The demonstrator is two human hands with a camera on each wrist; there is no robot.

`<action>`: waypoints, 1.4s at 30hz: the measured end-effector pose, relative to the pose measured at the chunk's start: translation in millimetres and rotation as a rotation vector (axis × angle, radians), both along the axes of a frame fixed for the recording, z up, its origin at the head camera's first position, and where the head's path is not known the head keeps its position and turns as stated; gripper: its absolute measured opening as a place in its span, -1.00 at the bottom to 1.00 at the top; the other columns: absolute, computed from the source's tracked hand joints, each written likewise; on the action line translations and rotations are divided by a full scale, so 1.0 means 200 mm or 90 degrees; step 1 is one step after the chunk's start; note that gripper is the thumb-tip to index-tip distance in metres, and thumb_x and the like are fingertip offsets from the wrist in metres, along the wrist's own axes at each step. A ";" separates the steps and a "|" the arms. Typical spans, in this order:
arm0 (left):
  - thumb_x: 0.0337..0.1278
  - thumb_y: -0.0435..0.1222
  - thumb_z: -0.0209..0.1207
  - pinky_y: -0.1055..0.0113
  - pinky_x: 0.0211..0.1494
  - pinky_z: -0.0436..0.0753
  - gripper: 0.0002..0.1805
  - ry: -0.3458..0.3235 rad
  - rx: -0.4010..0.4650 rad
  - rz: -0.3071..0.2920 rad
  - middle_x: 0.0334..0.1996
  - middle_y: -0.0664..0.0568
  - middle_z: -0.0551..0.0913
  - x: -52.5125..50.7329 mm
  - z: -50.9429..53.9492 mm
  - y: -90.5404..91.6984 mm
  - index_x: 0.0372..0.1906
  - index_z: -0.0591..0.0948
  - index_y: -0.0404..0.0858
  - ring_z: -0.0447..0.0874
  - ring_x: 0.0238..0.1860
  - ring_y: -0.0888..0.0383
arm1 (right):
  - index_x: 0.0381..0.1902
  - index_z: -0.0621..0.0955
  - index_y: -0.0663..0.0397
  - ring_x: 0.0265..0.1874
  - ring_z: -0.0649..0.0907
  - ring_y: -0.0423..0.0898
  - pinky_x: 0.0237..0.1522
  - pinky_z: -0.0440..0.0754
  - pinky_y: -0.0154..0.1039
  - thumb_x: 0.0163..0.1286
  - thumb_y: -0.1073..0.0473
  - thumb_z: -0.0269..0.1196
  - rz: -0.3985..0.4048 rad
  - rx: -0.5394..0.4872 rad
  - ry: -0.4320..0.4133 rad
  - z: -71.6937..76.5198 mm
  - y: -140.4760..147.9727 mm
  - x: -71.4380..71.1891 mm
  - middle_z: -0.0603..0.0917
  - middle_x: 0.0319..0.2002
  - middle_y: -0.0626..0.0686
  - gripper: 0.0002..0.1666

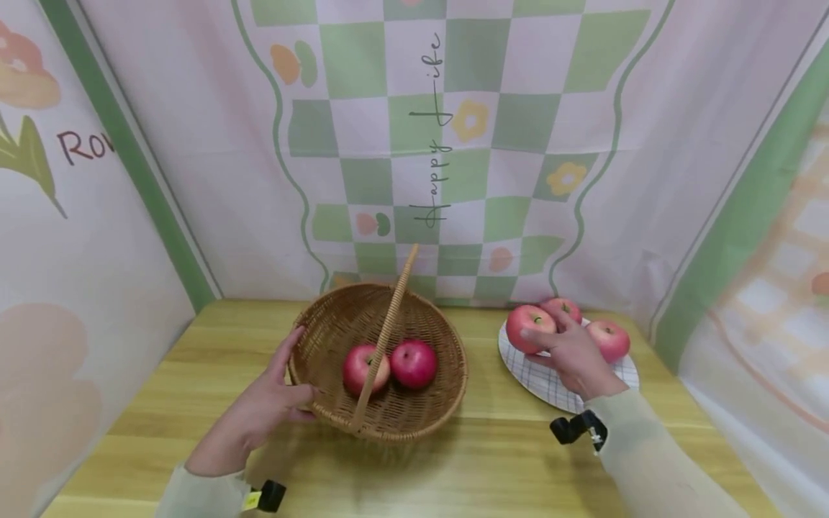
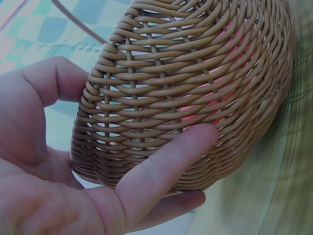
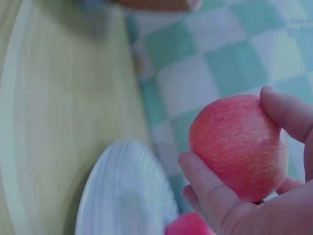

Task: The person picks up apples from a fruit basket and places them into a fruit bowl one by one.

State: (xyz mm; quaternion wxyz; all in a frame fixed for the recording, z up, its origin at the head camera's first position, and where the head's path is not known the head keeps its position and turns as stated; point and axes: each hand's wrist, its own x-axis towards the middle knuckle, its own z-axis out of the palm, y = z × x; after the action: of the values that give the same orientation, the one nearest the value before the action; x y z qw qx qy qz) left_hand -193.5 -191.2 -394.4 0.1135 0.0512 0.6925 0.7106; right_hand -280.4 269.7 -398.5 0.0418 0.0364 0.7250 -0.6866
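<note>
A round wicker basket (image 1: 311, 403) with a tall arched handle (image 1: 391, 320) sits on the table, and two red apples (image 1: 414, 363) lie inside it. My left hand (image 1: 265, 406) grips the basket's left side, with thumb and fingers about the rim and the woven wall (image 2: 161, 93). Over on the right, my right hand (image 1: 573, 360) holds a red apple (image 3: 239, 147) between thumb and fingers, above the left part of a checked plate (image 1: 534, 378). Two more apples rest on that plate, one at the back (image 1: 562, 309) and one at the right (image 1: 609, 341).
The wooden table (image 1: 492, 460) backs onto a hanging cloth (image 1: 473, 173) with green and white checks. Printed fabric walls (image 1: 103, 288) close in the left and right sides. Bare wood shows between basket and plate.
</note>
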 end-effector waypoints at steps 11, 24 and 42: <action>-0.01 -0.63 0.09 -0.12 -0.10 0.69 0.19 -0.013 0.010 -0.003 0.47 -0.35 -0.61 0.01 0.00 0.00 0.61 -0.24 0.12 0.48 0.06 -0.54 | 0.63 -0.15 -0.07 0.32 0.30 0.21 -0.02 0.67 -0.05 0.34 0.13 0.37 -0.046 0.135 -0.024 -0.17 0.10 -0.15 0.03 0.49 0.38 0.18; -0.02 -0.62 0.10 -0.11 -0.11 0.69 0.19 -0.020 0.011 -0.001 0.48 -0.36 -0.59 -0.01 -0.01 0.00 0.61 -0.22 0.15 0.50 0.05 -0.52 | 0.56 -0.01 0.31 0.28 0.33 0.22 0.05 0.63 -0.02 0.38 0.11 0.29 -0.029 0.298 0.013 -0.15 0.08 -0.16 0.17 0.43 0.44 0.02; 0.00 -0.62 0.10 -0.12 -0.10 0.68 0.18 -0.022 0.010 0.005 0.49 -0.33 -0.57 0.00 0.00 0.01 0.61 -0.21 0.16 0.49 0.07 -0.52 | 0.47 0.34 0.05 0.17 0.55 0.19 0.07 0.60 0.09 0.29 0.20 0.35 0.151 0.440 0.296 0.24 -0.40 0.07 0.52 0.27 0.18 -0.19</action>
State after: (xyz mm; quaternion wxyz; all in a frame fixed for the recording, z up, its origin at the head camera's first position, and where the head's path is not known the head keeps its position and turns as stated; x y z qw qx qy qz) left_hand -193.5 -189.0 -395.1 0.1224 0.0369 0.6850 0.7173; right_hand -267.2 190.5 -350.6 -0.0588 -0.1910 0.9017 -0.3835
